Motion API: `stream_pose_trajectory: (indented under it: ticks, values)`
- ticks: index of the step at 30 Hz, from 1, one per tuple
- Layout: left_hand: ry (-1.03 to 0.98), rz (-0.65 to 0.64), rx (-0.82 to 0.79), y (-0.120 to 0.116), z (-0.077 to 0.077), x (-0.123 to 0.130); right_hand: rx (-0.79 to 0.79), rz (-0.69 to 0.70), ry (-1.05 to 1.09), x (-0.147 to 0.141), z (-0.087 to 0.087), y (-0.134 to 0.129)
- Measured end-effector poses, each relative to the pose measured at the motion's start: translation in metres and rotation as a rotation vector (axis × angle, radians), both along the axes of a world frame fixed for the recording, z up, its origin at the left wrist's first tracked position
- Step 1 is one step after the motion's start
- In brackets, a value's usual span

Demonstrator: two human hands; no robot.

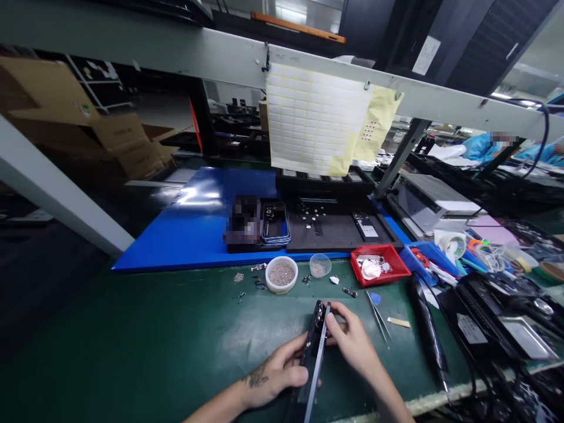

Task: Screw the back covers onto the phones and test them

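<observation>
Low in the middle of the head view, my left hand (275,376) is wrapped round the dark body of an opened phone (312,343), with the thumb pressed on its inner side. My right hand (352,338) pinches the upper end of a thin panel with a silver edge (318,367), which stands at a narrow angle to the phone body. Small metal parts show at the top of the body. The lower ends of both pieces run out of view. Tweezers (378,317) and a blue pick (375,298) lie to the right of my right hand.
Ahead stand a white tub of screws (282,288), a clear cup (320,275) and a red bin (399,267). Behind them are a black tray (330,238) and phone frames (276,239) on a blue mat (176,235). An electric screwdriver (426,323) lies right.
</observation>
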State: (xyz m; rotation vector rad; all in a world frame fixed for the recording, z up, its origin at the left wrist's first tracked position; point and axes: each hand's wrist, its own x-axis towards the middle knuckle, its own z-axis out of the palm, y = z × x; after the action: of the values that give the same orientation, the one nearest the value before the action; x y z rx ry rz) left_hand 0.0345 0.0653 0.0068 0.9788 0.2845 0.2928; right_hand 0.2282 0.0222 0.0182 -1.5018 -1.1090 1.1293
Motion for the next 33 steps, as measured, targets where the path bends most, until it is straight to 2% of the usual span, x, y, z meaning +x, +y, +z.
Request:
stream_pose_trajectory:
  ticks: [5,11,14,18,21,23,28,33]
  values:
    - [0.014,0.063,-0.145,-0.003,-0.014,-0.002,-0.022,0.012,0.050,0.005,-0.002,-0.003]
    - [0.123,0.064,-0.155,-0.003,-0.025,-0.008,0.023,0.008,0.205,0.010,-0.007,-0.010]
    - [0.113,0.028,-0.067,-0.003,-0.020,-0.009,0.052,0.009,0.267,0.011,-0.012,-0.013]
    - [0.135,0.055,0.074,-0.002,0.000,-0.008,0.096,0.061,0.316,0.019,-0.012,-0.017]
    - [0.134,0.035,0.095,0.001,0.010,-0.010,0.091,0.132,0.324,0.032,-0.011,-0.018]
    - [0.089,-0.010,0.043,0.004,0.011,-0.015,0.083,0.138,0.230,0.041,-0.012,-0.019]
    - [-0.078,-0.045,-0.171,0.013,0.013,-0.032,0.129,0.074,-0.370,0.041,-0.019,-0.017]
    - [-0.168,-0.070,-0.227,0.019,0.021,-0.041,0.176,0.134,-0.534,0.018,-0.012,-0.011]
